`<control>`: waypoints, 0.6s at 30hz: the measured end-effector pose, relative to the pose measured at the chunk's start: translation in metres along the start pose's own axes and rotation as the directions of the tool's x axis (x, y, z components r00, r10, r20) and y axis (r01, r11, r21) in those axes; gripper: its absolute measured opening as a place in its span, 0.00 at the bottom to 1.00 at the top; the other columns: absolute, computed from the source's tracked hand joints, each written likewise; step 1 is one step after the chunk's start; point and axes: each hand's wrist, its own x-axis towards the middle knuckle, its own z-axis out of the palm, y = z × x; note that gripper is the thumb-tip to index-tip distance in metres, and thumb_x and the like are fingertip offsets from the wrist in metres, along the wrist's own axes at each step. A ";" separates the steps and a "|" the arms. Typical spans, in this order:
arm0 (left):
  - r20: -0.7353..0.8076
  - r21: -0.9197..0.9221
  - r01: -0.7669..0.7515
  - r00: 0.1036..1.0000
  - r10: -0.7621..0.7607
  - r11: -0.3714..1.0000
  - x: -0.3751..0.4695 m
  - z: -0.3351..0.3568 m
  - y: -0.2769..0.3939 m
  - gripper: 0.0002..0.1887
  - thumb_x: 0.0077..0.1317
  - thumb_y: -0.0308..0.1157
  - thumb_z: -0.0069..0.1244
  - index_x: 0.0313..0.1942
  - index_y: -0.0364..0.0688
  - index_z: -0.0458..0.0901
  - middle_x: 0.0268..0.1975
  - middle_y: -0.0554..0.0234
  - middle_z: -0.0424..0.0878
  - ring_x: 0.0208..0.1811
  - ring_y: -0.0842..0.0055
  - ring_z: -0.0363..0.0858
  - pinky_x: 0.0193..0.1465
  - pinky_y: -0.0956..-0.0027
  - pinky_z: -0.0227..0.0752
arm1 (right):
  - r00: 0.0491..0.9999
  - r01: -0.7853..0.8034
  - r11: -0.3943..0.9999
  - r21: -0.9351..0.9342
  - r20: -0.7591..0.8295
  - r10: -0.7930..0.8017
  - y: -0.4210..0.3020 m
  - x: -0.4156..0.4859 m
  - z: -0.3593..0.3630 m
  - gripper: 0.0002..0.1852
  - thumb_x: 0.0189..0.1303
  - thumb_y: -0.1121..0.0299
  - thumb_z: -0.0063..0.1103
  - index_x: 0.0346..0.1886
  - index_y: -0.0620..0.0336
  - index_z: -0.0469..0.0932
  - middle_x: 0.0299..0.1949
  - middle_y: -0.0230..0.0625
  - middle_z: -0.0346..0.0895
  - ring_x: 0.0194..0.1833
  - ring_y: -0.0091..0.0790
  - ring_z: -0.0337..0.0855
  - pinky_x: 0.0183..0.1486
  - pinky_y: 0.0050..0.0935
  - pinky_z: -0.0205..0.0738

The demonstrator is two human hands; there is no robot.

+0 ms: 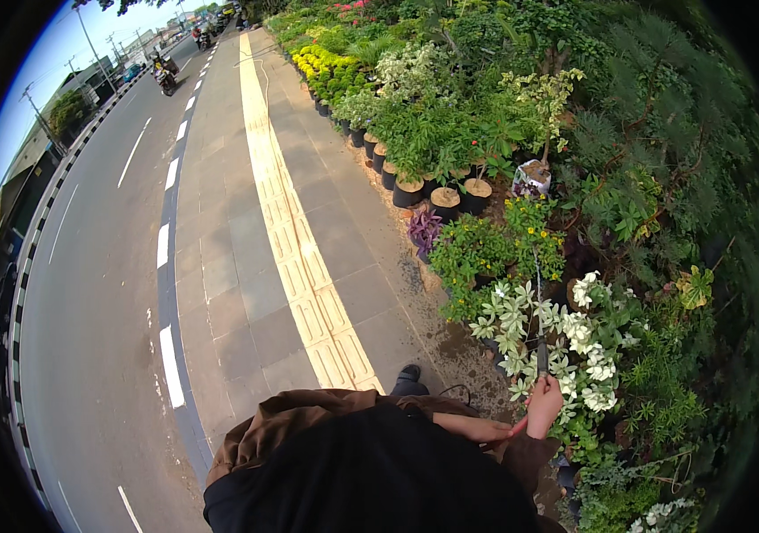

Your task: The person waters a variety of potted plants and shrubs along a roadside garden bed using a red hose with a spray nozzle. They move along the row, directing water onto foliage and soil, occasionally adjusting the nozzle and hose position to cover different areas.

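My right hand (544, 406) is closed around the base of a dark spray nozzle (542, 356), held above a shrub with white flowers (598, 363). A thin stream of water (538, 293) leaves the nozzle towards a plant with small yellow flowers (476, 256). My left hand (486, 430) holds a red hose (520, 425) just behind my right hand. Beside the yellow-flowered plant sits a purple-leaved plant (424, 228). Farther up are black-bagged potted plants (445, 200) and a plant in a white bag (532, 178).
Rows of potted plants line the right side of a paved sidewalk (346, 226) with a yellow tactile strip (293, 246). A black-and-white curb (164, 246) borders the road (106, 266), where a motorcycle (165, 76) travels. The ground near my shoe (408, 374) has wet patches.
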 end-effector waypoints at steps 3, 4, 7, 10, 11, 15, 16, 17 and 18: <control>0.000 0.000 0.007 1.000 -0.007 1.000 0.004 0.010 -0.006 0.27 0.73 0.51 0.24 0.49 0.37 0.72 0.38 0.64 0.76 0.38 0.77 0.71 0.46 0.72 0.66 | 1.000 -0.020 0.999 0.029 0.021 0.019 0.002 -0.012 0.004 0.15 0.64 0.70 0.49 0.49 0.72 0.72 0.20 0.39 0.75 0.12 0.29 0.72 0.15 0.27 0.63; -0.002 -0.004 0.009 1.000 -0.009 1.000 0.003 0.013 -0.008 0.27 0.73 0.51 0.24 0.49 0.37 0.72 0.38 0.64 0.76 0.38 0.77 0.71 0.45 0.72 0.66 | 0.999 -0.035 0.997 0.071 0.042 0.032 0.001 -0.015 0.004 0.16 0.64 0.70 0.49 0.49 0.72 0.72 0.20 0.39 0.75 0.12 0.29 0.72 0.15 0.27 0.63; -0.018 -0.017 0.008 1.000 -0.008 1.000 -0.003 0.019 -0.011 0.27 0.73 0.51 0.24 0.48 0.37 0.72 0.38 0.64 0.75 0.37 0.78 0.71 0.45 0.72 0.66 | 0.991 -0.048 0.995 0.086 0.128 0.037 -0.003 -0.020 -0.003 0.13 0.63 0.70 0.50 0.46 0.70 0.73 0.18 0.34 0.72 0.12 0.25 0.70 0.15 0.25 0.63; -0.038 -0.039 0.008 0.999 -0.010 0.999 -0.007 0.021 -0.007 0.27 0.73 0.51 0.24 0.48 0.37 0.72 0.37 0.65 0.75 0.37 0.78 0.71 0.44 0.72 0.66 | 0.990 -0.042 0.996 0.076 0.135 0.032 -0.012 -0.023 -0.003 0.13 0.64 0.69 0.50 0.46 0.68 0.74 0.17 0.33 0.71 0.12 0.24 0.70 0.15 0.25 0.62; -0.047 -0.045 0.001 0.999 -0.003 0.999 -0.009 0.023 -0.004 0.27 0.73 0.51 0.24 0.47 0.37 0.72 0.37 0.65 0.75 0.37 0.78 0.71 0.44 0.72 0.66 | 0.991 -0.029 0.998 0.053 0.132 0.022 -0.017 -0.022 -0.003 0.14 0.64 0.69 0.49 0.48 0.69 0.73 0.17 0.34 0.71 0.12 0.25 0.70 0.15 0.26 0.62; -0.098 -0.010 -0.044 0.994 0.043 0.999 -0.016 0.020 0.003 0.29 0.73 0.54 0.21 0.41 0.37 0.72 0.32 0.67 0.72 0.33 0.79 0.68 0.40 0.72 0.65 | 0.986 -0.067 0.994 0.089 0.157 0.052 -0.028 -0.018 -0.003 0.11 0.64 0.69 0.48 0.45 0.66 0.73 0.17 0.34 0.71 0.13 0.25 0.71 0.14 0.25 0.61; -0.091 0.019 -0.039 0.995 0.041 0.999 -0.017 0.018 0.003 0.30 0.73 0.54 0.21 0.41 0.37 0.73 0.31 0.67 0.72 0.33 0.79 0.68 0.40 0.72 0.65 | 0.983 -0.080 0.987 0.138 0.175 0.056 -0.029 -0.017 -0.001 0.11 0.64 0.69 0.48 0.44 0.66 0.73 0.18 0.34 0.72 0.13 0.25 0.71 0.14 0.25 0.61; -0.073 0.015 -0.036 0.997 0.037 0.999 -0.018 0.015 0.003 0.30 0.73 0.54 0.21 0.42 0.37 0.73 0.33 0.65 0.73 0.34 0.78 0.69 0.41 0.71 0.65 | 0.984 -0.078 0.991 0.113 0.168 0.058 -0.030 -0.017 0.002 0.11 0.64 0.69 0.49 0.43 0.66 0.74 0.19 0.35 0.73 0.12 0.25 0.70 0.14 0.25 0.61; -0.050 0.009 -0.039 0.998 0.039 0.999 -0.017 0.013 0.003 0.31 0.72 0.55 0.21 0.44 0.36 0.73 0.34 0.64 0.74 0.35 0.78 0.70 0.42 0.71 0.66 | 0.984 -0.057 0.996 0.072 0.172 0.044 -0.029 -0.016 0.005 0.11 0.64 0.69 0.49 0.44 0.67 0.74 0.19 0.34 0.72 0.12 0.24 0.70 0.13 0.24 0.61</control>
